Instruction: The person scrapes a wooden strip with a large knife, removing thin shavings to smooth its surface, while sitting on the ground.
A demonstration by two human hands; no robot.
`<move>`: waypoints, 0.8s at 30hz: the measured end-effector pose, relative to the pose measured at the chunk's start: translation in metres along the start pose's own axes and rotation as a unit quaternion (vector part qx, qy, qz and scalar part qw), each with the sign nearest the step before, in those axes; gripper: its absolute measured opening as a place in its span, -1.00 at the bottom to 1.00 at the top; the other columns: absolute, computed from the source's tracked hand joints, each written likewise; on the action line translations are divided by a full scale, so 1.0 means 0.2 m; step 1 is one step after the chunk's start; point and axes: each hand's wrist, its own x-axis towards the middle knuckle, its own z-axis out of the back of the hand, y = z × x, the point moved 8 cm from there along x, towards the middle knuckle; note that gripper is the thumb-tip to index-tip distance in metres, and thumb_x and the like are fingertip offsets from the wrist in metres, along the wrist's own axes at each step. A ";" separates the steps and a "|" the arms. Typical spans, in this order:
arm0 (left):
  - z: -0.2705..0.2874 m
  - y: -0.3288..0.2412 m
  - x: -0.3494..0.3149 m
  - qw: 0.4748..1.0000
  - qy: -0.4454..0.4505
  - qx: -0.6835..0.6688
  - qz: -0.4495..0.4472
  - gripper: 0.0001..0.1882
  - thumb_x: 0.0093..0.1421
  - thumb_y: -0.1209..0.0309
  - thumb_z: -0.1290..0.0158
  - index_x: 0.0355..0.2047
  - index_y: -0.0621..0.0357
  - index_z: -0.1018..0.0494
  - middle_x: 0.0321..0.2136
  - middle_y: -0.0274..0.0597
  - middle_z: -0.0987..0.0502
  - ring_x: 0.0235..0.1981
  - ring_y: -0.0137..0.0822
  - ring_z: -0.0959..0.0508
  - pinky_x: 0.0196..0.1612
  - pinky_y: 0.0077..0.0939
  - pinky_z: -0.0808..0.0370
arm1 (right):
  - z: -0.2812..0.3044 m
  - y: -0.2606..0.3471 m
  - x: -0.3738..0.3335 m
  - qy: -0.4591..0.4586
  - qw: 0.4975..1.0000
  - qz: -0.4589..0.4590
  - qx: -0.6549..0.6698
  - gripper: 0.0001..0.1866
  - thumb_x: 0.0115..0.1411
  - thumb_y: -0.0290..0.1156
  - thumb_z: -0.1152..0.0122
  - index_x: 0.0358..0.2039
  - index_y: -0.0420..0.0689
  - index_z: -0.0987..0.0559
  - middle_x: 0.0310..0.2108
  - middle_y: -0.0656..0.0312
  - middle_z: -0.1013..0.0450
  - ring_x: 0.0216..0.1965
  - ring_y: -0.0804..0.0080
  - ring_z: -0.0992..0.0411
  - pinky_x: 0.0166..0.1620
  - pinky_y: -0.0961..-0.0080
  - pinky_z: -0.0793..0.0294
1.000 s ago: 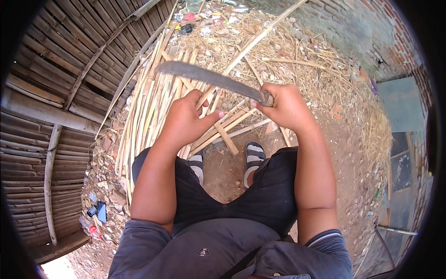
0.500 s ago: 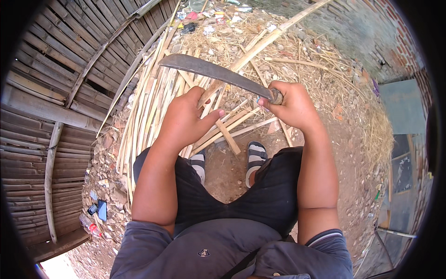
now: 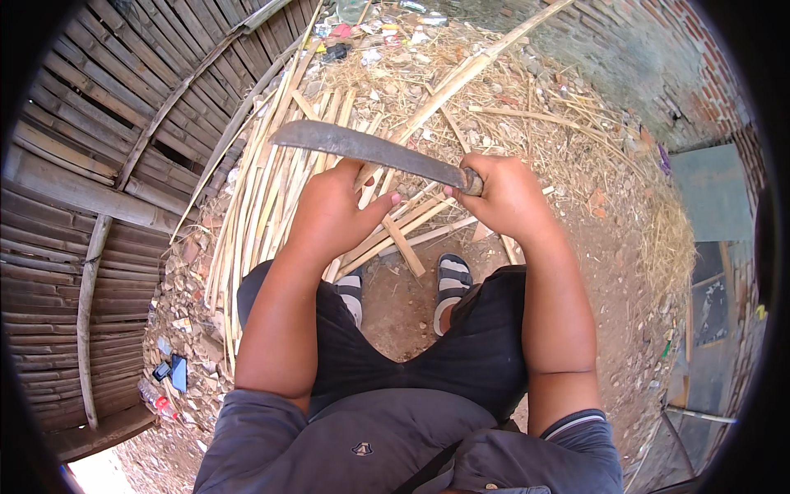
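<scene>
My right hand is closed round the short handle of a machete. Its dark, broad blade points left and crosses just above my left hand. A long, pale bamboo strip runs from my left hand under the blade toward the upper right. The fingers of that hand curl round the strip's near end, partly hidden, with the thumb out to the right. Whether the blade touches the strip, I cannot tell. Below both hands, several shorter bamboo pieces lie crossed on the ground in front of my sandalled feet.
A pile of long bamboo strips lies to the left, beside a slatted bamboo wall. Straw and litter cover the ground ahead. A brick wall stands at the upper right. Near the left wall are a blue phone-like object and a plastic bottle.
My right hand and the machete have shifted a little left and downward. The bamboo strip has also moved slightly, while my left hand stays nearly in place, still gripping it.
</scene>
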 end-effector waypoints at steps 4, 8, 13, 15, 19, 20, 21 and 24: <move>0.01 -0.03 0.01 0.998 0.050 0.033 0.034 -0.40 0.11 0.08 -0.48 -0.10 0.38 -0.57 -0.36 0.07 -0.67 -0.42 -0.16 -0.67 -0.29 -0.25 -0.57 | 0.02 -0.14 0.02 0.031 0.997 -0.064 0.030 -0.65 0.16 -0.10 -0.54 -0.17 -0.04 -0.71 -0.42 -0.06 -0.62 -0.30 -0.13 -0.62 -0.22 0.01 -0.59; 0.01 0.01 0.01 0.998 0.024 0.011 0.049 -0.41 0.11 0.08 -0.48 -0.11 0.37 -0.57 -0.38 0.06 -0.66 -0.43 -0.17 -0.66 -0.30 -0.27 -0.57 | 0.00 0.00 0.03 -0.043 0.999 0.005 -0.005 -0.69 0.18 -0.15 -0.57 -0.27 -0.11 -0.70 -0.52 0.01 -0.57 -0.45 -0.02 -0.57 -0.31 0.16 -0.53; 0.02 0.02 -0.01 0.997 0.037 0.014 0.065 -0.41 0.11 0.10 -0.49 -0.12 0.38 -0.57 -0.43 0.06 -0.65 -0.44 -0.17 -0.64 -0.31 -0.29 -0.56 | 0.06 -0.17 0.05 -0.038 0.993 -0.097 0.055 -0.73 0.20 -0.15 -0.50 -0.24 -0.04 -0.70 -0.44 0.01 -0.63 -0.36 -0.07 -0.62 -0.26 0.07 -0.58; 0.01 0.00 -0.01 0.997 0.049 0.006 0.063 -0.41 0.10 0.11 -0.49 -0.12 0.39 -0.56 -0.43 0.05 -0.65 -0.45 -0.17 -0.64 -0.31 -0.29 -0.57 | 0.14 -0.30 0.05 -0.083 0.971 -0.203 0.092 -0.75 0.20 -0.16 -0.50 -0.24 -0.04 -0.70 -0.45 0.02 -0.63 -0.38 -0.07 -0.62 -0.26 0.07 -0.57; -0.03 -0.01 0.00 0.998 0.042 -0.015 0.044 -0.42 0.10 0.11 -0.49 -0.13 0.38 -0.56 -0.46 0.04 -0.64 -0.46 -0.17 -0.64 -0.32 -0.26 -0.56 | 0.07 -0.08 0.02 -0.064 0.997 -0.038 0.025 -0.74 0.20 -0.19 -0.50 -0.22 -0.06 -0.69 -0.46 -0.01 -0.62 -0.34 -0.11 -0.63 -0.24 0.04 -0.58; -0.02 -0.05 0.00 0.998 0.044 0.004 0.050 -0.44 0.11 0.11 -0.48 -0.13 0.36 -0.57 -0.48 0.04 -0.63 -0.46 -0.14 -0.65 -0.33 -0.24 -0.56 | 0.03 -0.04 0.01 -0.065 0.998 0.010 -0.004 -0.73 0.20 -0.17 -0.50 -0.21 -0.05 -0.69 -0.47 -0.03 -0.61 -0.32 -0.10 -0.63 -0.22 0.03 -0.59; -0.03 -0.04 0.00 0.998 0.046 0.010 0.047 -0.44 0.11 0.12 -0.48 -0.13 0.36 -0.57 -0.48 0.04 -0.63 -0.46 -0.13 -0.65 -0.33 -0.24 -0.56 | 0.01 -0.06 0.01 -0.048 0.999 -0.007 0.001 -0.72 0.20 -0.17 -0.50 -0.21 -0.05 -0.69 -0.47 -0.03 -0.61 -0.32 -0.10 -0.63 -0.23 0.04 -0.59; -0.04 -0.03 0.00 0.998 0.045 0.023 0.041 -0.43 0.11 0.11 -0.47 -0.11 0.36 -0.58 -0.49 0.05 -0.63 -0.47 -0.11 -0.65 -0.33 -0.24 -0.56 | 0.05 -0.16 0.05 -0.041 0.995 -0.079 0.033 -0.70 0.21 -0.13 -0.50 -0.20 -0.06 -0.70 -0.47 -0.02 -0.62 -0.37 -0.08 -0.63 -0.26 0.08 -0.59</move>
